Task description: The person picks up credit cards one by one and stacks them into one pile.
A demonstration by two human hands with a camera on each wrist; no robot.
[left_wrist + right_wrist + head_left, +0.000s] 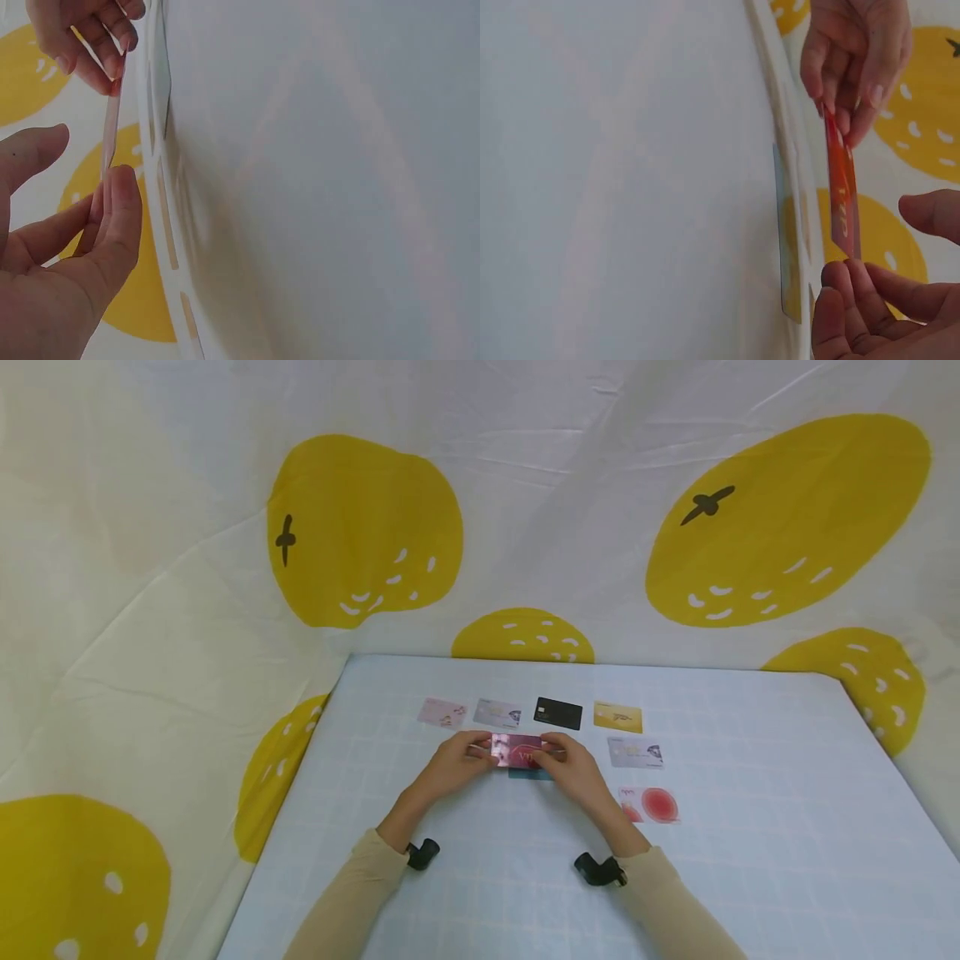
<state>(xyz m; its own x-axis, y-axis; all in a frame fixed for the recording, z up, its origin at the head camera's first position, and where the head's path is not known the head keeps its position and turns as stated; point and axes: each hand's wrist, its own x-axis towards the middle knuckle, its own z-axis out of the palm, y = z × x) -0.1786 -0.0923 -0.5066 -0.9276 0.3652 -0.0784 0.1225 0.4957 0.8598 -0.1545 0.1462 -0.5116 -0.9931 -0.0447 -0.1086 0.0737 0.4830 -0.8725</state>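
A glossy pink-red card with VIP lettering (pixel 516 750) is held up between both hands in the head view. My left hand (pixel 456 763) holds its left end, and my right hand (pixel 576 768) holds the right end. In the right wrist view the card (pixel 841 187) is seen nearly edge-on, raised off the table, fingertips at each end. The left wrist view also shows the card (pixel 112 127) as a thin strip between the hands. Partly hidden beneath it in the head view, a teal card (pixel 528 773) lies on the table.
Along the back lie a pale pink card (pixel 442 712), a silver card (pixel 497 713), a black card (pixel 558 713) and a gold card (pixel 618 717). Another silver card (pixel 635 752) and a white card with red circles (pixel 660 806) lie to the right. Fruit-patterned cloth (pixel 525 527) hangs behind the table.
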